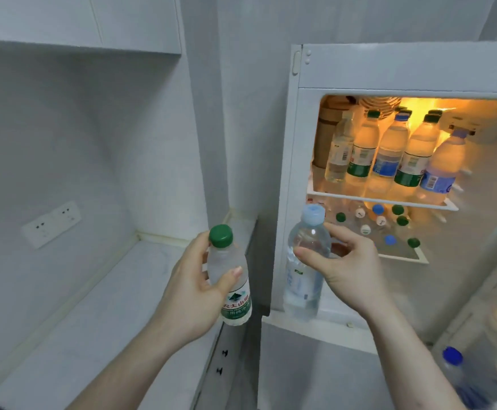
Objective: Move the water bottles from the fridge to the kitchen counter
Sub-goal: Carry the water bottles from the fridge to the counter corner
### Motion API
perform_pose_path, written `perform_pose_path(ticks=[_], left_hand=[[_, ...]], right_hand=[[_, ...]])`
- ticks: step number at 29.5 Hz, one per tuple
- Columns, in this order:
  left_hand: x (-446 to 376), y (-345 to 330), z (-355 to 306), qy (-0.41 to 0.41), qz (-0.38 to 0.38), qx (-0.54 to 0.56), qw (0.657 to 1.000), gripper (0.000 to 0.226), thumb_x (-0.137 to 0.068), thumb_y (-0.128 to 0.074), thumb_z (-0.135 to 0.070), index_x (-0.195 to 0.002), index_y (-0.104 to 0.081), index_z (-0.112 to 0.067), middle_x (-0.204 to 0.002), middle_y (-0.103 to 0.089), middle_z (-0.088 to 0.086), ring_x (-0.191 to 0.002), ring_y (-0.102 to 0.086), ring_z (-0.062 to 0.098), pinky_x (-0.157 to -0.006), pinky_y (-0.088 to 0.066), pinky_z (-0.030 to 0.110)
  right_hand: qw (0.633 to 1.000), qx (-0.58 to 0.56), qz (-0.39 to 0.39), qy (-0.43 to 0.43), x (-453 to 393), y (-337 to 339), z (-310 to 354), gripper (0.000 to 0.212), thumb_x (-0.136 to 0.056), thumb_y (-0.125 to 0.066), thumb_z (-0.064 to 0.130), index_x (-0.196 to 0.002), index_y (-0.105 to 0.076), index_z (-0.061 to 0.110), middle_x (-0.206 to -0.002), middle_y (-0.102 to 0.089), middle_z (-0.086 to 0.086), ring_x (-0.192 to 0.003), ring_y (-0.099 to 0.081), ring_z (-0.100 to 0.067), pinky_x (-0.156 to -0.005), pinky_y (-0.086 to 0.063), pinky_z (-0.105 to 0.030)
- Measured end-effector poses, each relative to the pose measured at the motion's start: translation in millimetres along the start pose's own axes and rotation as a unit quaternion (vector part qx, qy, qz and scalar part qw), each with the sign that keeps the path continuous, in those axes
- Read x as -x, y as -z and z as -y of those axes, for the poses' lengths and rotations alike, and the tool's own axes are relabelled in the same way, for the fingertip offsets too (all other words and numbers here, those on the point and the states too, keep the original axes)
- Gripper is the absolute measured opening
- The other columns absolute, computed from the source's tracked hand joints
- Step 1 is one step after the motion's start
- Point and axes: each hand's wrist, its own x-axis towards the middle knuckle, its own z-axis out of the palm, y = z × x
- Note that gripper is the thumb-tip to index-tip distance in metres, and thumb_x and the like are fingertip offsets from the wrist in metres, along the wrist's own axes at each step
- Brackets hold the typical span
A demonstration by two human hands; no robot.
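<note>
The counter [99,297] lies at left; the fridge [359,69] stands at right, open. The left hand [194,291] holds one bottle [229,279] upright at the counter's right edge. Right of it, the right hand [350,270] holds a second bottle [306,267] before the fridge. More bottles stand on the upper shelf [383,199] and on the lower shelf [403,255]. A wall socket [52,223] sits far left, above the counter.

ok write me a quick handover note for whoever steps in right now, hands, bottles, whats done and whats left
Left hand: grips a clear plastic water bottle with a green cap, beside the white kitchen counter.
Right hand: grips a clear plastic water bottle with a pale blue cap, in front of the open white fridge.
Done: two bottles are out of the fridge; none stands on the counter in view.
Left: set both down on the counter, then fetch the bottles on the lit upper shelf and the capped bottles on the lower shelf.
</note>
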Motion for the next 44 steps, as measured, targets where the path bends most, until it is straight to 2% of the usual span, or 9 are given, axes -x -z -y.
perform_pose_path(ticks=[4, 7, 10, 14, 20, 25, 32, 37, 44], left_hand=[[43.3, 33.1, 17.7, 0.033, -0.04, -0.017, 0.999, 0.047, -0.094, -0.073, -0.016, -0.122, -0.057, -0.05, -0.116, -0.069, -0.018, -0.112, -0.069, 0.013, -0.1, -0.056, 0.045], [70.1, 53.3, 29.7, 0.048, -0.067, -0.034, 0.996, 0.044, -0.094, -0.073, -0.016, -0.124, -0.058, -0.045, -0.119, -0.068, -0.014, -0.115, -0.067, 0.017, -0.1, -0.055, 0.047], [94.8, 71.7, 39.3, 0.067, -0.099, -0.037, 0.992, 0.045, -0.094, -0.073, -0.017, -0.12, -0.058, -0.05, -0.116, -0.067, -0.019, -0.114, -0.067, 0.016, -0.097, -0.057, 0.04], [128.0, 93.0, 52.6, 0.101, -0.165, -0.06, 0.979, 0.045, -0.093, -0.073, -0.02, -0.119, -0.056, -0.052, -0.114, -0.065, -0.025, -0.114, -0.066, 0.01, -0.093, -0.057, 0.029], [169.9, 111.5, 65.7, 0.15, -0.275, -0.112, 0.943, 0.043, -0.093, -0.075, -0.021, -0.124, -0.056, -0.044, -0.122, -0.066, -0.019, -0.117, -0.062, 0.004, -0.1, -0.055, 0.036], [226.1, 120.3, 74.5, 0.216, -0.401, -0.15, 0.877, 0.043, -0.091, -0.077, -0.019, -0.123, -0.058, -0.039, -0.117, -0.067, -0.018, -0.113, -0.063, 0.004, -0.102, -0.052, 0.036], [309.0, 110.6, 73.9, 0.279, -0.507, -0.142, 0.803, 0.041, -0.092, -0.076, -0.018, -0.121, -0.059, -0.04, -0.118, -0.067, -0.01, -0.115, -0.064, 0.012, -0.097, -0.057, 0.04], [383.8, 94.7, 57.3, 0.305, -0.608, -0.146, 0.718, 0.04, -0.091, -0.077, -0.019, -0.12, -0.06, -0.04, -0.116, -0.069, -0.011, -0.112, -0.066, 0.011, -0.094, -0.058, 0.04], [475.8, 73.6, 37.0, 0.325, -0.685, -0.156, 0.634, 0.039, -0.091, -0.078, -0.02, -0.122, -0.061, -0.036, -0.116, -0.07, -0.011, -0.109, -0.066, 0.009, -0.09, -0.058, 0.037]], right_hand=[[0.998, -0.014, 0.067, -0.011, 28.4, -39.1, 9.8, 0.036, -0.074, -0.092, 0.021, -0.091, -0.077, 0.049, -0.098, -0.077, 0.022, -0.096, -0.07, 0.001, -0.086, -0.054, -0.025], [0.994, -0.022, 0.11, -0.012, 41.3, -61.9, 15.0, 0.034, -0.072, -0.092, 0.02, -0.1, -0.08, 0.037, -0.099, -0.078, 0.016, -0.096, -0.072, -0.003, -0.084, -0.059, -0.026], [0.988, -0.032, 0.152, -0.011, 47.9, -83.5, 16.0, 0.036, -0.073, -0.092, 0.017, -0.103, -0.08, 0.033, -0.1, -0.078, 0.009, -0.092, -0.074, -0.007, -0.078, -0.06, -0.025], [0.973, -0.023, 0.231, 0.0, 50.7, -123.0, 12.4, 0.043, -0.069, -0.093, 0.029, -0.109, -0.078, 0.036, -0.104, -0.078, 0.009, -0.097, -0.075, -0.016, -0.086, -0.062, -0.043], [0.929, -0.041, 0.367, 0.009, 55.7, -183.3, 10.4, 0.052, -0.071, -0.094, 0.013, -0.115, -0.077, 0.033, -0.1, -0.08, 0.014, -0.092, -0.076, -0.006, -0.08, -0.063, -0.029], [0.857, -0.072, 0.511, -0.006, 78.0, -249.2, 8.2, 0.054, -0.07, -0.093, 0.008, -0.115, -0.074, 0.032, -0.098, -0.08, 0.012, -0.091, -0.077, -0.009, -0.077, -0.062, -0.028], [0.772, -0.091, 0.628, 0.038, 132.5, -301.4, 16.1, 0.054, -0.069, -0.097, 0.018, -0.113, -0.071, 0.037, -0.086, -0.078, 0.015, -0.076, -0.073, -0.004, -0.064, -0.053, -0.014], [0.683, -0.117, 0.715, 0.093, 193.5, -329.9, 47.4, 0.05, -0.069, -0.097, 0.018, -0.107, -0.072, 0.04, -0.088, -0.078, 0.001, -0.084, -0.075, -0.017, -0.067, -0.061, -0.028], [0.599, -0.136, 0.777, 0.139, 282.0, -344.5, 82.7, 0.053, -0.069, -0.097, 0.02, -0.113, -0.071, 0.036, -0.104, -0.076, 0.021, -0.097, -0.073, 0.0, -0.075, -0.06, -0.021]])
